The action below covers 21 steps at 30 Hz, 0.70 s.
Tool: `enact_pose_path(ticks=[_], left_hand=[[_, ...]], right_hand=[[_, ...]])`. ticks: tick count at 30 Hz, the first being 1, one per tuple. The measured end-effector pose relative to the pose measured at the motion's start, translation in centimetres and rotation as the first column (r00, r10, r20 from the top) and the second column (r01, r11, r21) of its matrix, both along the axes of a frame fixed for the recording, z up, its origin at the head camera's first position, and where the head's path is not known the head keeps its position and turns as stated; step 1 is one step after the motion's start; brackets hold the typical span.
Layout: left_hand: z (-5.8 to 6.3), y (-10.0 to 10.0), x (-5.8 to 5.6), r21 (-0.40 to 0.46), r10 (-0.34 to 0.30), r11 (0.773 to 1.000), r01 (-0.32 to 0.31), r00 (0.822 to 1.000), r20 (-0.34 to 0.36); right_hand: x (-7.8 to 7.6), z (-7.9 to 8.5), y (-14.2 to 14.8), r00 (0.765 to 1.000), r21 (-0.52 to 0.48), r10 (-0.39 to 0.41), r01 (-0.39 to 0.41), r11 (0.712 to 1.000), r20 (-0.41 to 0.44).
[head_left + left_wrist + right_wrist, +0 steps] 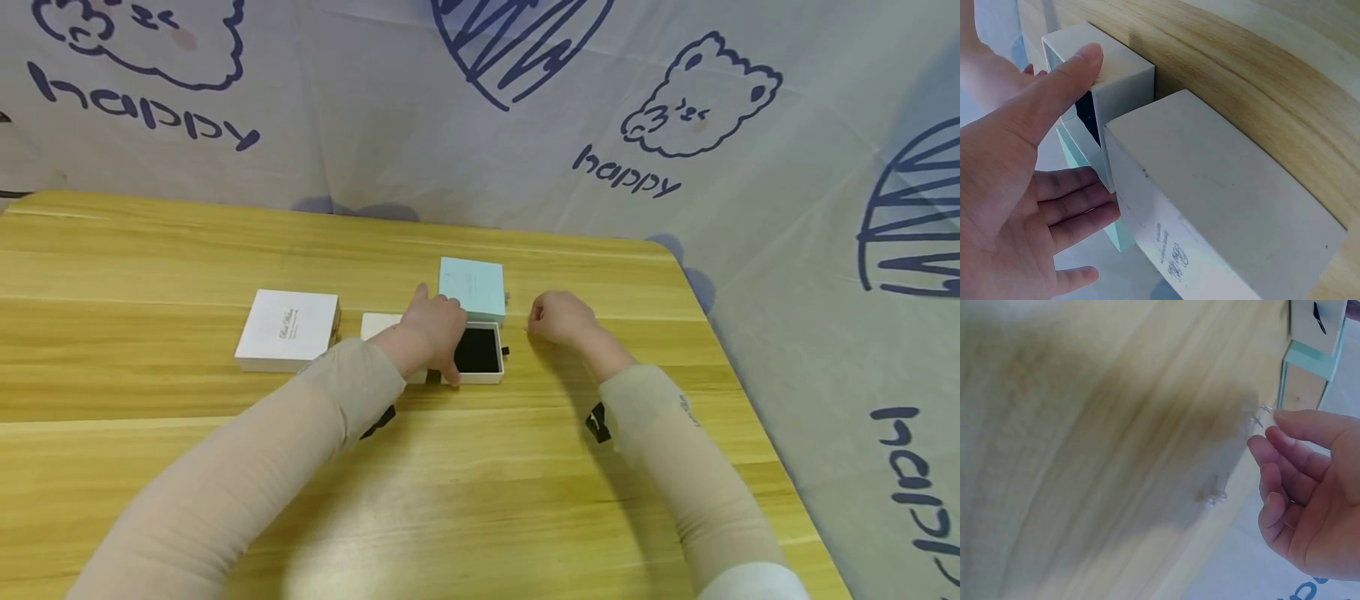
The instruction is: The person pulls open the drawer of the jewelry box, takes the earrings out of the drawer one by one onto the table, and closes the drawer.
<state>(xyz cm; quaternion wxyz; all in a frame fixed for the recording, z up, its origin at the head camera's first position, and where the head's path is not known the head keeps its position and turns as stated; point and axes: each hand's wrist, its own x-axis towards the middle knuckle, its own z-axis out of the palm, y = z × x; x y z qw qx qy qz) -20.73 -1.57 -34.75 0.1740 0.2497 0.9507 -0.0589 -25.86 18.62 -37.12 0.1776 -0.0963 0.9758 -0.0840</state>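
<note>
In the head view my left hand [435, 327] spans the pulled-out drawer [480, 377] of a white jewelry box [378, 322]. Its thumb presses the near wall and its fingers lie by the far side. The drawer has a black lining and a black pull tab. To the right, my right hand [564, 317] is low over the table. In the right wrist view its thumb and forefinger pinch small silvery earrings [1260, 416], whose exact shape is too small to tell. A pair of pearl-ended earrings [1217, 499] appears farther along the wood.
A light blue box [472, 285] stands right behind the drawer. At the left is a larger white box [288, 327] with gold lettering. The wooden table [487, 500] ends at a printed cloth backdrop [375, 108]. Black straps [597, 422] show at both wrists.
</note>
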Motion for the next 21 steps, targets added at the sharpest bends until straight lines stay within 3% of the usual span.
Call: enact_pose_path(ticks=[8, 12, 16, 21], left_hand=[[-0.1, 0.1, 0.0, 0.013, 0.009, 1.0, -0.009, 1.0, -0.003], [-0.1, 0.0, 0.1, 0.02, 0.014, 1.0, -0.014, 1.0, 0.0], [0.0, 0.0, 0.0, 0.013, 0.012, 1.0, -0.012, 1.0, 0.0], [0.0, 0.1, 0.0, 0.008, 0.003, 1.0, -0.003, 1.0, -0.003]], right_hand=[[0.4, 1.6, 0.1, 0.999, 0.014, 0.01, -0.01, 1.0, -0.034], [0.9, 2.4, -0.4, 0.99, -0.036, 0.139, -0.138, 0.99, 0.023], [1.5, 2.7, -1.1, 0.949, -0.106, 0.301, -0.292, 0.951, 0.088], [2.2, 2.7, -1.9, 0.926, -0.145, 0.349, -0.329, 0.933, 0.146]])
